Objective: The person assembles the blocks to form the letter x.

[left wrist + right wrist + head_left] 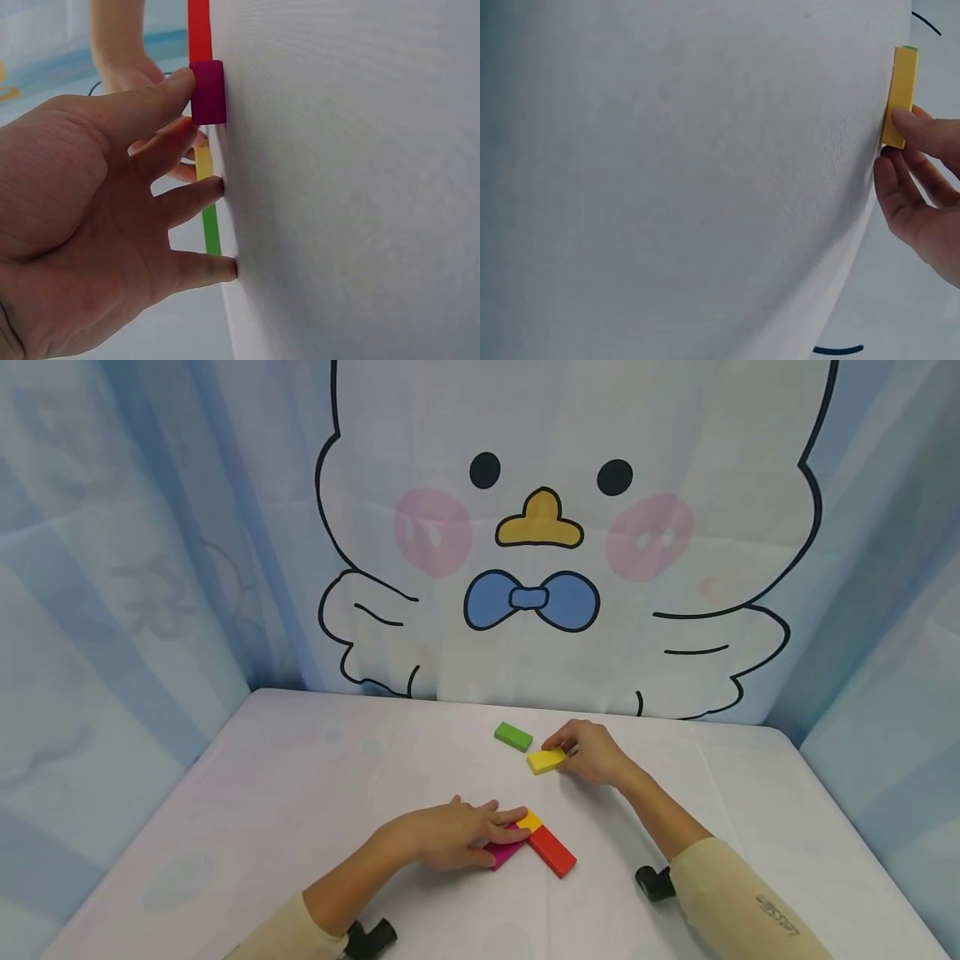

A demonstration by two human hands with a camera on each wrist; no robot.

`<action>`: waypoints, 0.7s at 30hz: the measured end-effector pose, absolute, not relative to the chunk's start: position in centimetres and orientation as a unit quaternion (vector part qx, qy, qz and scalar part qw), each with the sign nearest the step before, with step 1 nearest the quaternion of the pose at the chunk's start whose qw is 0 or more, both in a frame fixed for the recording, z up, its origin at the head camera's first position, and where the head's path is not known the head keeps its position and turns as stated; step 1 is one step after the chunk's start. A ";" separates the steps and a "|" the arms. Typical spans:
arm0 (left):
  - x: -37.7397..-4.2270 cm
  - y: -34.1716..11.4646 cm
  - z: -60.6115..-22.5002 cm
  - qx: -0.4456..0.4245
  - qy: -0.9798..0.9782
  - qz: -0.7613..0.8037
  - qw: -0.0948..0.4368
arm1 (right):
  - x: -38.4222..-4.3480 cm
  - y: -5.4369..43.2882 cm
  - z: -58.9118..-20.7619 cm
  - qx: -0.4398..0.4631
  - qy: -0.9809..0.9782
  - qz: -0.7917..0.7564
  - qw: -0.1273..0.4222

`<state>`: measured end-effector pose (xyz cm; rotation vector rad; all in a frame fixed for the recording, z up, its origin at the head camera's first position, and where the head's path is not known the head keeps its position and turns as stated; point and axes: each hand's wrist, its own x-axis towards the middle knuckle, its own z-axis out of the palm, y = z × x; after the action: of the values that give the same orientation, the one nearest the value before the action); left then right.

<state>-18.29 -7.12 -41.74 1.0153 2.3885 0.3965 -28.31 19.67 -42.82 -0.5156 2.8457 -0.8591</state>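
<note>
Over the table (300, 777), our left hand (450, 835) spreads its fingers, touching the magenta block (210, 94); our right hand (592, 753), farther out, pinches one end of the yellow block (543, 762). That block's long axis runs roughly sideways, leftward from the right fingertips, beyond the left hand. The red block (553, 852) slants off the left hand's right; the orange piece (530, 820) sits at its fingertips.

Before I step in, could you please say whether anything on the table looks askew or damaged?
Nothing stands out: the green block lies flat, the right hand pinches the yellow block, and the left hand touches the magenta block.
</note>
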 end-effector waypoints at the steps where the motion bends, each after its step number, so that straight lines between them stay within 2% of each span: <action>1: -18.3 -7.1 -41.8 0.374 0.880 0.145 0.255 | -28.3 19.7 -42.9 -0.168 0.942 -0.283 0.062; 11: -18.2 -7.1 -41.9 0.375 0.880 0.145 0.251 | -28.1 19.7 -42.5 -0.169 0.946 -0.270 0.059; 21: -18.2 -7.2 -41.9 0.377 0.881 0.146 0.247 | -27.7 20.0 -41.8 -0.158 0.946 -0.270 0.083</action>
<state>-18.24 -7.19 -41.85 1.0268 2.4007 0.3993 -27.71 20.01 -41.78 -0.4716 2.8251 -0.8071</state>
